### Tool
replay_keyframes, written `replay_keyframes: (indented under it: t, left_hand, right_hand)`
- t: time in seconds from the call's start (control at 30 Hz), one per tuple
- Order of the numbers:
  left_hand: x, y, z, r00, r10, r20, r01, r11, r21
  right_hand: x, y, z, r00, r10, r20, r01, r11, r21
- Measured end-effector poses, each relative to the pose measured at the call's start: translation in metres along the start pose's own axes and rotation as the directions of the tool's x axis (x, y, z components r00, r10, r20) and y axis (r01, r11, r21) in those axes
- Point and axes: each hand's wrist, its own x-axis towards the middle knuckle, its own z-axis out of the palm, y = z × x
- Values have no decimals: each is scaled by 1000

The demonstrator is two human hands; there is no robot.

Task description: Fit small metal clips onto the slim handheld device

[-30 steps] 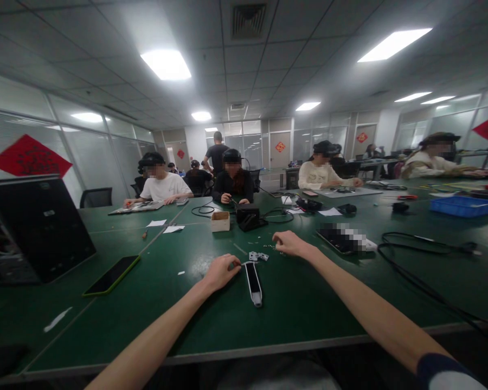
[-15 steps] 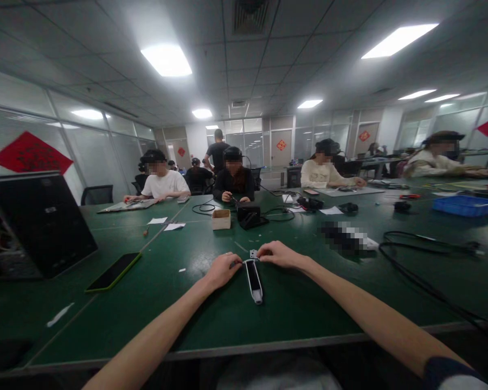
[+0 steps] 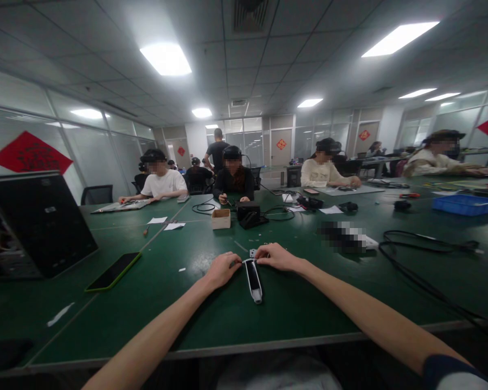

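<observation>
A long narrow casing [image 3: 253, 281] with a pale rim and a dark hollow inside lies lengthwise on the green table in front of me. My left hand [image 3: 223, 269] rests at its far left corner, fingers bent and pinched together. On the other side, my right hand [image 3: 278, 256] has its fingertips closed at the far right corner. A thin pale line runs between the two sets of fingertips; what they pinch is too small to make out. Just beyond lies a small plate with holes [image 3: 252, 253], partly covered by my right fingers.
A phone with a green edge [image 3: 114, 272] and a computer case [image 3: 40, 225] are at the left. Ahead stand a small cardboard box [image 3: 220, 219] and a black device [image 3: 250, 215]. Black cables [image 3: 415, 279] and a blue tray [image 3: 467, 205] are at the right. Several people sit across the table.
My right hand has shifted very slightly left at the casing's far end. My left hand and the casing stay almost still. Co-workers' hands across the table have moved a little.
</observation>
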Motion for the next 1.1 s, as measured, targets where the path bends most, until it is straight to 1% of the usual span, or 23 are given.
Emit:
replay_keyframes:
  t: [0.1, 0.2, 0.27, 0.37, 0.43, 0.5, 0.57, 0.63, 0.73, 0.8, 0.87, 1.0, 1.1]
  left_hand:
    - [0, 1, -1, 1000, -7, 2, 7, 1000, -5]
    - [-1, 3, -2, 1000, -7, 1, 7, 1000, -9]
    - [-1, 4, -4, 1000, -14, 2, 14, 1000, -11]
    - [-1, 6, -6, 999, -29, 16, 29, 999, -14]
    - [0, 6, -5, 999, -31, 23, 31, 999, -14]
    - [0, 5, -4, 999, -36, 24, 36, 999, -10]
    - [0, 3, -2, 999, -50, 20, 51, 999, -13]
    - [0, 2, -1, 998, -64, 19, 65, 997, -31]
    - [0, 2, 0, 996, -85, 13, 86, 995, -52]
    - [-1, 3, -1, 995, -103, 0, 103, 994, -46]
    - [-1, 4, -2, 992, -122, -20, 121, 992, -23]
    - [-1, 5, -3, 988, -148, -47, 152, 984, 98]
    - [-1, 7, -3, 990, -133, -36, 138, 964, 227]
  right_hand:
    - [-1, -5, 2, 1000, -5, -10, 5, 1000, -3]
    - [-1, -4, 1, 999, -36, -9, 36, 999, -20]
    - [1, -1, -4, 998, -59, -18, 58, 997, -52]
    - [2, 8, -20, 993, -71, -93, 56, 985, -162]
    - [1, 17, -33, 987, -66, -150, 23, 961, -275]
    - [-2, 28, -46, 984, -34, -177, -39, 919, -393]
    - [-6, 42, -57, 984, 29, -177, -113, 868, -484]
    - [-9, 56, -63, 982, 107, -154, -174, 832, -528]
    - [-12, 73, -66, 976, 202, -77, -212, 831, -514]
    - [-12, 80, -65, 971, 236, -22, -217, 848, -484]
    - [-11, 82, -63, 967, 256, 6, -225, 860, -459]
    - [-8, 83, -60, 954, 297, -32, -286, 879, -383]
    - [-6, 85, -58, 928, 369, -39, -365, 888, -278]
